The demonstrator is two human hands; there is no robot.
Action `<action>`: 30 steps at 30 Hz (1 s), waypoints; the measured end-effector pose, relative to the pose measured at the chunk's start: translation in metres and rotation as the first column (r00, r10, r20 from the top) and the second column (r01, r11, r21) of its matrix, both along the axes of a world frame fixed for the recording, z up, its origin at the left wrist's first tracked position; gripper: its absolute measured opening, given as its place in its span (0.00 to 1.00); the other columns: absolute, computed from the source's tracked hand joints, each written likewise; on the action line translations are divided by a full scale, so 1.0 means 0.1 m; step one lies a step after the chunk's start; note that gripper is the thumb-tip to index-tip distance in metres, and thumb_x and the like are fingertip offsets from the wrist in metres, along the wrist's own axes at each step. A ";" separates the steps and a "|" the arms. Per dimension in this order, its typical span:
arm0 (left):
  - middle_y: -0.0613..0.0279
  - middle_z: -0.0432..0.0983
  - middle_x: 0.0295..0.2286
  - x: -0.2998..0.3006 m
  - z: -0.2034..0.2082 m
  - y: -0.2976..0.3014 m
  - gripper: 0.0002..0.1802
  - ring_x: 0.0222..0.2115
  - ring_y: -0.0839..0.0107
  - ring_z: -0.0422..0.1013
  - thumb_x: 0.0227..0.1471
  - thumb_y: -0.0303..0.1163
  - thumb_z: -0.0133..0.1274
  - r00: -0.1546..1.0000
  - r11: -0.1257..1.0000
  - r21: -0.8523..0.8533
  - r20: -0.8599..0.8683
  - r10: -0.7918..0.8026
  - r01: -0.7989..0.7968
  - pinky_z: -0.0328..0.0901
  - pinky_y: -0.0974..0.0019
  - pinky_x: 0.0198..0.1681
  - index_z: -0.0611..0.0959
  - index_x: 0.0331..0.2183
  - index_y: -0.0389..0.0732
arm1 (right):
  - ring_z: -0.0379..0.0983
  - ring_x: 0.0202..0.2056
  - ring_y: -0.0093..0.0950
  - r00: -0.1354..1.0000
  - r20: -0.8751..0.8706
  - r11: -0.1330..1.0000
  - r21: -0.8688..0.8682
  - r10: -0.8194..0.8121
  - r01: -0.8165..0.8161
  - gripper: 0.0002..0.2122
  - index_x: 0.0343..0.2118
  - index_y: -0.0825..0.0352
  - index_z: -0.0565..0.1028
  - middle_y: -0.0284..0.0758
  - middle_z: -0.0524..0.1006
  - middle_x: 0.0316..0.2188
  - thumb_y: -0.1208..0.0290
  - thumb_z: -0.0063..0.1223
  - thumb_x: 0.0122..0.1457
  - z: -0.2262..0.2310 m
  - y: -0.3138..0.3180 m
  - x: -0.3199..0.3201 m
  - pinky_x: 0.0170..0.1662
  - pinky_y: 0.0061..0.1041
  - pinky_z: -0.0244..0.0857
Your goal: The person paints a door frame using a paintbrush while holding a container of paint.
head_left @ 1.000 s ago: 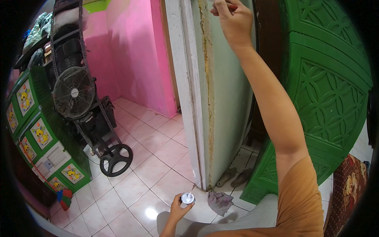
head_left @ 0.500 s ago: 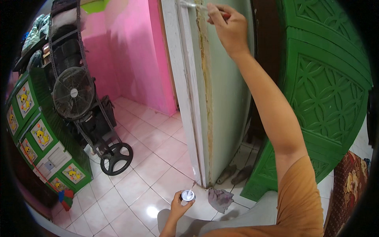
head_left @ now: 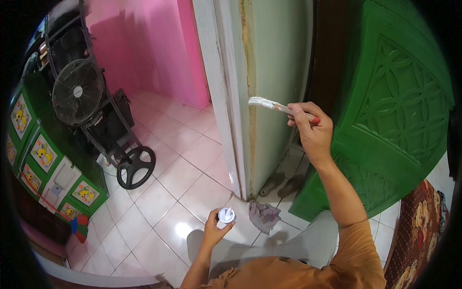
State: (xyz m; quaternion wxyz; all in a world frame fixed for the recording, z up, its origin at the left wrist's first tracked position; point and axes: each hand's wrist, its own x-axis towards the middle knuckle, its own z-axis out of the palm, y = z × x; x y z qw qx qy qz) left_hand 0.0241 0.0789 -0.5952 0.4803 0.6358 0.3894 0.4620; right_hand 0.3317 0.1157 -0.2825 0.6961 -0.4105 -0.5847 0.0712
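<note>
My right hand (head_left: 312, 129) is closed round the handle of a paintbrush (head_left: 281, 108). White paint coats its bristles, which point left in front of the door frame's edge; whether they touch it I cannot tell. Low in the view, my left hand (head_left: 215, 231) grips a small open can of white paint (head_left: 226, 215) with something pale standing in it. Between the hands rises the white-painted door frame (head_left: 222, 91), with a bare yellowish-brown strip (head_left: 250, 62) running down beside it.
A crumpled grey rag (head_left: 264, 216) and a pair of shoes (head_left: 283, 185) lie at the frame's foot. To the right stands a green carved panel (head_left: 385, 120). A round-based stand fan (head_left: 78, 92) and a green drawer cabinet (head_left: 53, 159) are at left.
My right hand has come down with the paintbrush from the upper part of the frame, slightly to the right. The view has tilted a little; the left hand still holds the can.
</note>
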 end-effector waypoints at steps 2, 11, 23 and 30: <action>0.53 0.76 0.46 0.03 -0.01 -0.01 0.35 0.49 0.67 0.74 0.47 0.25 0.71 0.999 1.000 0.001 0.032 -0.009 0.009 0.68 0.63 0.56 0.71 0.53 0.31 | 0.76 0.30 0.19 0.994 -0.103 0.998 -0.042 0.035 -0.039 0.08 0.38 0.72 0.81 0.32 0.80 0.31 0.71 0.58 0.66 -0.21 -0.05 0.05 0.36 0.20 0.70; 0.54 0.72 0.49 0.21 -0.05 -0.09 0.34 0.53 0.66 0.71 0.48 0.21 0.68 0.999 0.999 -0.025 0.015 -0.042 0.042 0.64 0.62 0.60 0.69 0.54 0.32 | 0.76 0.31 0.19 0.924 -0.382 0.913 -0.365 0.031 -0.181 0.09 0.44 0.72 0.80 0.34 0.81 0.31 0.72 0.55 0.67 -1.23 -0.43 0.19 0.38 0.20 0.71; 0.52 0.72 0.52 0.65 -0.20 -0.18 0.37 0.55 0.64 0.70 0.47 0.22 0.69 0.999 0.997 -0.052 0.019 -0.051 0.052 0.63 0.61 0.61 0.69 0.56 0.33 | 0.77 0.33 0.18 0.913 -0.408 0.814 -0.523 0.021 -0.253 0.09 0.45 0.69 0.78 0.32 0.80 0.29 0.72 0.56 0.66 -1.91 -1.01 0.17 0.38 0.19 0.70; 0.50 0.74 0.50 0.93 -0.22 -0.10 0.37 0.53 0.63 0.72 0.46 0.25 0.69 0.997 0.998 -0.021 -0.025 -0.068 0.067 0.64 0.61 0.60 0.70 0.55 0.33 | 0.77 0.34 0.22 0.983 -0.157 0.829 -0.533 0.099 -0.169 0.07 0.42 0.68 0.80 0.33 0.80 0.35 0.74 0.60 0.63 -1.91 -1.07 0.20 0.38 0.21 0.70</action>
